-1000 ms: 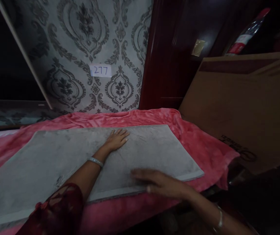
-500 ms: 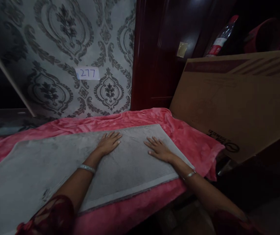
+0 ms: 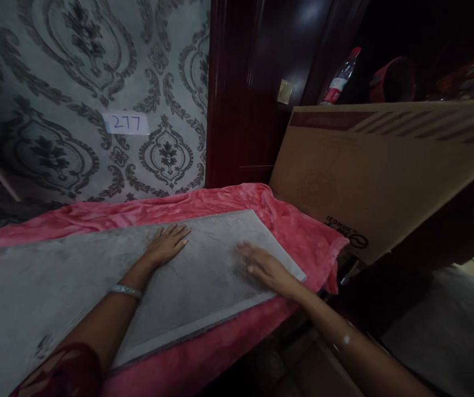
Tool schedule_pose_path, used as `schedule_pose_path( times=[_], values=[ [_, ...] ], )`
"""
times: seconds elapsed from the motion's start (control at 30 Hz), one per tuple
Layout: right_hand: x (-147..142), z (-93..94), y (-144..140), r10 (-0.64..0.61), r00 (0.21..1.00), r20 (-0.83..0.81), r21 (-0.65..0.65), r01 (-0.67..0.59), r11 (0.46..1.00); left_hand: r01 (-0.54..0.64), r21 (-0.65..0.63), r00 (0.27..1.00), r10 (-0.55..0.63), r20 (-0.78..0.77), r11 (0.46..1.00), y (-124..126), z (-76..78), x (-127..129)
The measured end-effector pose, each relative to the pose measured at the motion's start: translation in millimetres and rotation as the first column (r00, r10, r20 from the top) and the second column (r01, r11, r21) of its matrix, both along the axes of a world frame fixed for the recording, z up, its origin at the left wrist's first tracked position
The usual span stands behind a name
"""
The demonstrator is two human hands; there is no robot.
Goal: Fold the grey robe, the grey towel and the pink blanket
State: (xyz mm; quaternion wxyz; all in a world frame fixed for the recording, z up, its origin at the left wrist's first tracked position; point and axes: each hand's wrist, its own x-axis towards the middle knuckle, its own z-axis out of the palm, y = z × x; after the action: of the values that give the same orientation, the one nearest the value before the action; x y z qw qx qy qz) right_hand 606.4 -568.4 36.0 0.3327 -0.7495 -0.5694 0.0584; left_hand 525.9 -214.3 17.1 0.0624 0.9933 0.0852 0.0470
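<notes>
A long grey mat (image 3: 207, 281), plush-looking and with a paler band along its near edge, lies flat over a pink blanket (image 3: 303, 234). My left hand (image 3: 166, 244) rests palm down on the mat, its fingers spread toward the far edge. Over the mat's right part is my right hand (image 3: 267, 267), fingers stretched out and smeared by motion; whether it touches the surface I cannot tell. Neither hand holds anything. Dark marks show on the mat beside my left forearm.
A large cardboard box (image 3: 369, 171) leans at the right, with a red-capped bottle (image 3: 338, 82) behind it. Patterned wallpaper with a paper label reading 277 (image 3: 126, 123) and a dark red door (image 3: 237, 88) stand behind the blanket.
My right hand has shifted down and nearer to me over the mat and is now blurred. My left hand stays flat on the mat. The view has swung to the right.
</notes>
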Motion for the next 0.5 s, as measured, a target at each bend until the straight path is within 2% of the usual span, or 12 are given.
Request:
schedule_pose_path(
  times=[0.07, 0.1, 0.2, 0.23, 0.3, 0.5],
  values=[
    [39, -3.3, 21, -0.229, 0.966, 0.124, -0.019, 0.233, 0.972, -0.001, 0.005, 1.000, 0.000, 0.009, 1.000, 0, 0.5, 0],
    [55, -6.8, 30, -0.328, 0.928, 0.177, -0.072, 0.344, 0.936, -0.001, 0.007, 1.000, 0.001, 0.011, 1.000, 1, 0.2, 0],
    [86, -21.5, 48, -0.496, 0.813, 0.305, -0.272, 0.573, 0.773, -0.016, 0.018, 1.000, 0.016, -0.004, 1.000, 3, -1.8, 2],
    [89, -26.6, 50, -0.513, 0.792, 0.332, -0.320, 0.606, 0.728, -0.018, 0.023, 1.000, 0.018, -0.012, 1.000, 4, -2.4, 2],
    [92, -35.0, 49, -0.516, 0.776, 0.363, -0.372, 0.629, 0.683, -0.018, 0.032, 1.000, 0.019, -0.022, 0.999, 5, -2.9, 3],
    [84, -44.8, 22, -0.503, 0.783, 0.365, -0.445, 0.621, 0.645, -0.006, 0.020, 1.000, 0.007, -0.020, 1.000, 2, -1.2, 3]
  ],
)
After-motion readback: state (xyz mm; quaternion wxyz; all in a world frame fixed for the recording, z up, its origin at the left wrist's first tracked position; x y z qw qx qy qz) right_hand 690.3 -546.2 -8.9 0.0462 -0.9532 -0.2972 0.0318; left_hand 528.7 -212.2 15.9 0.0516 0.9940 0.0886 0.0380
